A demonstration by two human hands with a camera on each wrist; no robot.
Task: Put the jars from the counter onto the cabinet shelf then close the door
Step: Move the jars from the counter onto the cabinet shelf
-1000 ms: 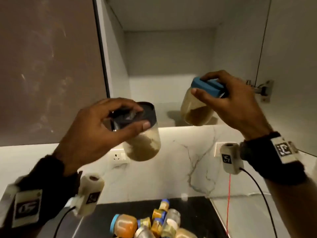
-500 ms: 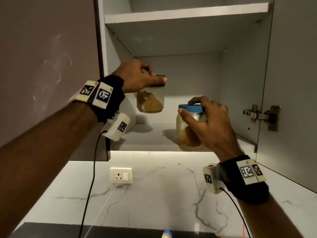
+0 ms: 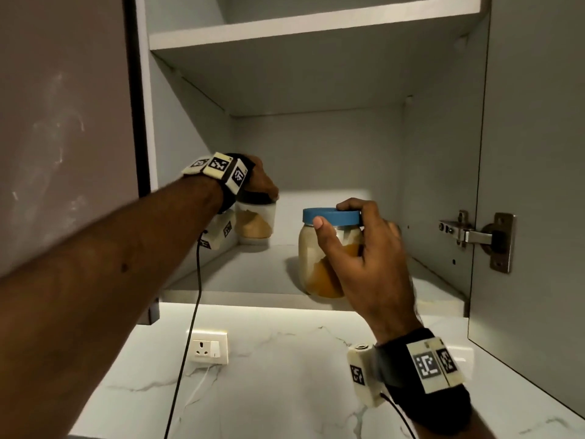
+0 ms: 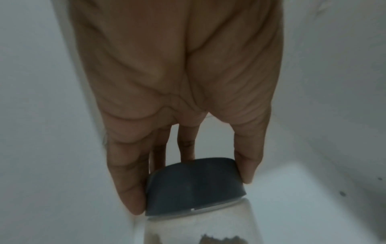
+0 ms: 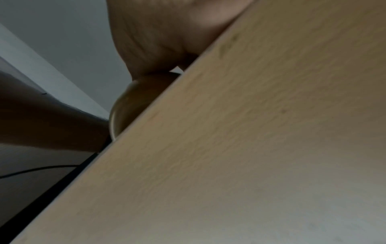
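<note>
A clear jar with a black lid (image 3: 255, 221) stands at the back left of the lower cabinet shelf (image 3: 253, 274). My left hand (image 3: 261, 182) grips its lid from above; the left wrist view shows fingers and thumb round the black lid (image 4: 194, 186). A jar with a blue lid (image 3: 319, 248) and yellow-brown powder sits near the shelf's front edge. My right hand (image 3: 354, 236) holds it by the lid rim and side. In the right wrist view the shelf's underside (image 5: 250, 148) hides most of that jar (image 5: 133, 102).
The cabinet door (image 3: 531, 185) stands open at the right on a metal hinge (image 3: 481, 237). An upper shelf (image 3: 316, 30) is above. A wall socket (image 3: 209, 346) sits on the marble backsplash below. The closed neighbouring door (image 3: 63, 122) is at the left.
Both hands have carried their jars up from in front of the cabinet into it. The black-lidded jar has gone deeper and down at the back left; the blue-lidded jar stands near the shelf's front.
</note>
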